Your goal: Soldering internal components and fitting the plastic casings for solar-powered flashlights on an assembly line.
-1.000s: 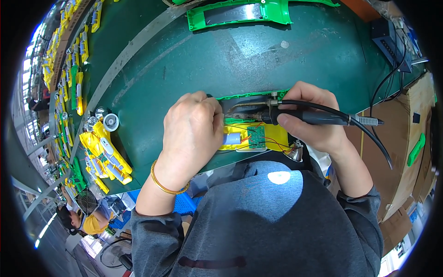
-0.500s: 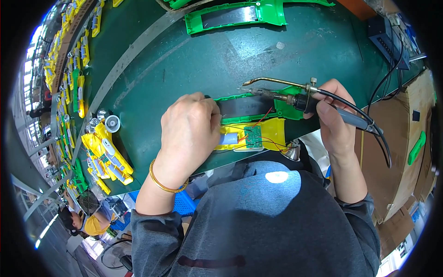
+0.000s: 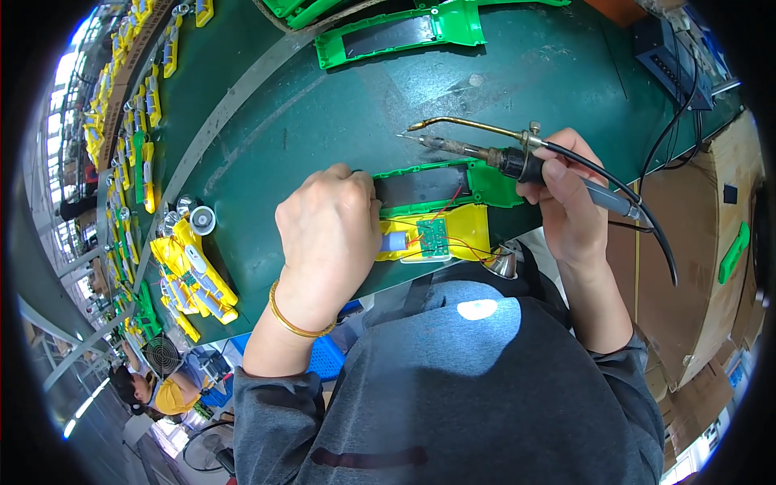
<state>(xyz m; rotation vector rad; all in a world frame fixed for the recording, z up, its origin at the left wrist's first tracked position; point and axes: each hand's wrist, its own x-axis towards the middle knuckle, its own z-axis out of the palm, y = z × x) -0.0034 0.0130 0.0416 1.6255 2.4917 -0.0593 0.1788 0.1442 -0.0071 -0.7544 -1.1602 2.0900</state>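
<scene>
My right hand [image 3: 574,198] grips a soldering iron [image 3: 505,159] with a brass feed tube clamped along it and a black hose. Its tip points left, above a green plastic shell [image 3: 495,184] with a dark inner panel. Beside that shell, on the near side, lies a yellow shell [image 3: 469,226] holding a green circuit board [image 3: 432,234], a blue-grey cell [image 3: 394,242] and thin red and black wires. My left hand [image 3: 327,218] is closed over the left ends of both shells; its fingertips and what they grip are hidden. A silver reflector cup [image 3: 503,263] sits at the yellow shell's right end.
Yellow assemblies [image 3: 194,275] and reflector cups [image 3: 202,220] lie at left, before long rows of similar parts. Another green shell [image 3: 404,36] lies at the far side. A blue control box [image 3: 667,61] and cardboard [image 3: 675,267] stand at right. A co-worker [image 3: 171,394] is at far left.
My right hand has lifted the soldering iron a little away from the shells, toward the far side and left. The view has shifted slightly; my left hand stays over the shells' ends.
</scene>
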